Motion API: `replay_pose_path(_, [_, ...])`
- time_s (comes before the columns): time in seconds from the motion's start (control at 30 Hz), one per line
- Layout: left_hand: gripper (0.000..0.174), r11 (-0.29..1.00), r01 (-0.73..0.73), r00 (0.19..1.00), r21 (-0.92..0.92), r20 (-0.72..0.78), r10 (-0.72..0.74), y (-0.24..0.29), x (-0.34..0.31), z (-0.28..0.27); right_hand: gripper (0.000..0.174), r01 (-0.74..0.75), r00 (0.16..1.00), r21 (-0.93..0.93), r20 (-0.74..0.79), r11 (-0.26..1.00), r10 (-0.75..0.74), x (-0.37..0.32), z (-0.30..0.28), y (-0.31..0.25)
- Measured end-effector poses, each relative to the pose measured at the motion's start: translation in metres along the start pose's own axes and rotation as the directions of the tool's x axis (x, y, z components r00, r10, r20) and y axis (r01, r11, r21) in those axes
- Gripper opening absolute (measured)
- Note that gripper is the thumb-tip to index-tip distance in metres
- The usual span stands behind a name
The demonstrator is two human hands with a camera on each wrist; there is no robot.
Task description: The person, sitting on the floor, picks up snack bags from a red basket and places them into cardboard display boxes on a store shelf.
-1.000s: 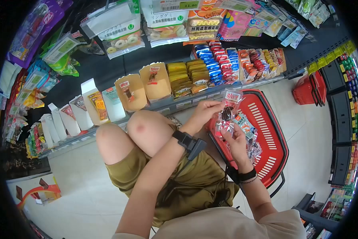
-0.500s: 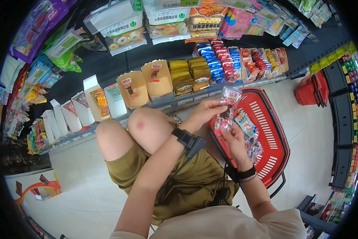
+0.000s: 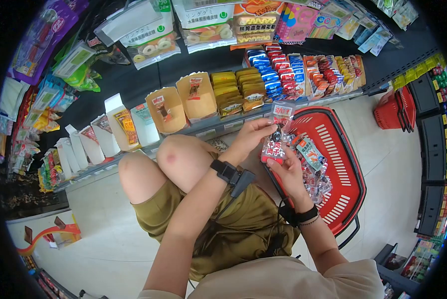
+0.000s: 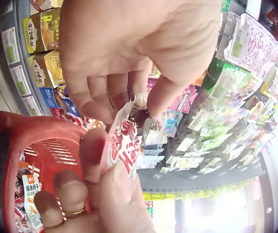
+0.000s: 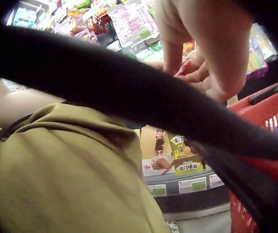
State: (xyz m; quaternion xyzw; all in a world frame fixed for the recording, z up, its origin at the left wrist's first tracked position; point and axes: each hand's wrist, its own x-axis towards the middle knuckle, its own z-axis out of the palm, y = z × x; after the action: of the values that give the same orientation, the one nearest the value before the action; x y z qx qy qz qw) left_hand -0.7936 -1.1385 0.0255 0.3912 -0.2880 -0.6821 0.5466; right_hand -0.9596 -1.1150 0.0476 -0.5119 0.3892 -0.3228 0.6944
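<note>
Both hands hold a small clear packet [image 3: 282, 111] with red and white print and a dark piece inside. The left hand [image 3: 251, 138] pinches its side between thumb and fingers; the right hand [image 3: 291, 175] grips its lower end. In the left wrist view the left hand [image 4: 144, 43] pinches the packet [image 4: 124, 141] from above, and the right hand [image 4: 105, 199], with a ring, holds it from below. In the right wrist view a dark strap crosses the picture and partly hides the right hand [image 5: 212, 43]; only a red bit of packet [image 5: 183, 68] shows.
Beside the right hand stands a red basket [image 3: 337, 149] with small packets [image 3: 311, 153] in it. A shelf of open snack boxes [image 3: 196, 97] runs in front of the knees, with bags hanging above. Another red basket [image 3: 386, 112] stands farther right.
The packet has turned so that its printed lower part faces the camera. Both hands have moved slightly, still holding it. The view has shifted a little.
</note>
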Motion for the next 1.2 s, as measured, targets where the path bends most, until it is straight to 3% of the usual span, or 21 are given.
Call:
replay_pose_path(0.23, [0.022,0.998,-0.059,0.996,0.018,-0.062,0.06,0.005,0.001,0.013,0.038,0.031,0.999,-0.005,-0.029,0.999,-0.031,0.003,-0.004,0.008])
replay_pose_path(0.37, [0.024,0.982,-0.188,0.978,0.027,-0.089,0.19,0.001,0.005,0.012,0.03,0.0,0.999,-0.055,-0.043,0.999,-0.002,0.012,-0.003,0.003])
replay_pose_path(0.43, [0.027,0.966,-0.245,0.948,0.079,-0.191,0.256,0.002,0.005,0.008,0.023,-0.085,0.996,-0.035,-0.001,0.996,0.085,0.025,-0.003,0.0])
replay_pose_path(0.5, [0.027,0.967,-0.226,0.931,0.122,-0.265,0.251,0.021,-0.002,-0.003,0.022,-0.068,0.998,-0.033,-0.01,0.997,0.067,0.043,0.004,-0.006])
replay_pose_path(0.57, [0.025,0.952,-0.258,0.909,0.163,-0.292,0.297,0.041,-0.002,-0.025,0.027,0.146,0.986,-0.496,0.142,0.856,-0.086,0.069,0.008,-0.01])
replay_pose_path(0.6, [0.021,0.94,-0.258,0.895,0.223,-0.31,0.319,0.056,-0.007,-0.034,0.026,0.279,0.96,-0.535,0.157,0.798,-0.231,0.083,0.02,-0.007])
replay_pose_path(0.63, [0.019,0.917,-0.292,0.887,0.272,-0.281,0.366,0.071,-0.012,-0.042,0.026,0.288,0.957,-0.53,0.167,0.797,-0.235,0.093,0.032,-0.009])
replay_pose_path(0.7, [0.01,0.874,-0.24,0.868,0.422,-0.311,0.388,0.098,-0.023,-0.062,0.024,0.272,0.962,-0.46,0.109,0.845,-0.25,0.11,0.065,-0.022])
replay_pose_path(0.73, [0.011,0.77,-0.223,0.846,0.598,-0.274,0.458,0.105,-0.024,-0.078,0.024,0.28,0.96,-0.454,0.118,0.846,-0.255,0.121,0.078,-0.023])
replay_pose_path(0.8, [0.012,0.769,-0.238,0.855,0.593,-0.247,0.455,0.11,-0.024,-0.106,0.02,0.449,0.877,-0.584,0.143,0.676,-0.459,0.144,0.103,-0.022])
replay_pose_path(0.83, [0.014,0.774,-0.25,0.87,0.581,-0.216,0.443,0.112,-0.024,-0.122,0.02,0.457,0.873,-0.578,0.147,0.676,-0.464,0.155,0.113,-0.018])
replay_pose_path(0.87, [0.019,0.715,-0.162,0.896,0.68,-0.203,0.396,0.111,-0.024,-0.141,0.02,0.35,0.936,-0.514,0.154,0.783,-0.318,0.165,0.123,-0.011])
replay_pose_path(0.9, [0.019,0.71,-0.163,0.894,0.685,-0.202,0.399,0.117,-0.027,-0.145,0.02,0.224,0.972,-0.45,0.172,0.864,-0.163,0.176,0.132,-0.001])
replay_pose_path(0.97, [0.021,0.61,0.157,0.856,0.777,-0.415,0.308,0.124,-0.032,-0.15,0.019,0.296,0.955,-0.385,0.155,0.874,-0.254,0.202,0.143,0.037])
replay_pose_path(1.07, [0.024,0.637,0.104,0.82,0.764,-0.429,0.379,0.105,-0.01,-0.189,0.021,0.213,0.973,-0.565,0.049,0.797,-0.224,0.22,0.156,0.057])
replay_pose_path(1.17, [0.029,0.65,0.105,0.806,0.752,-0.447,0.387,0.104,0.0,-0.198,0.022,0.149,0.982,-0.575,-0.005,0.804,-0.186,0.241,0.165,0.084])
replay_pose_path(1.2, [0.033,0.653,0.108,0.812,0.749,-0.446,0.377,0.101,0.001,-0.199,0.023,0.153,0.986,-0.51,0.028,0.846,-0.162,0.262,0.161,0.118])
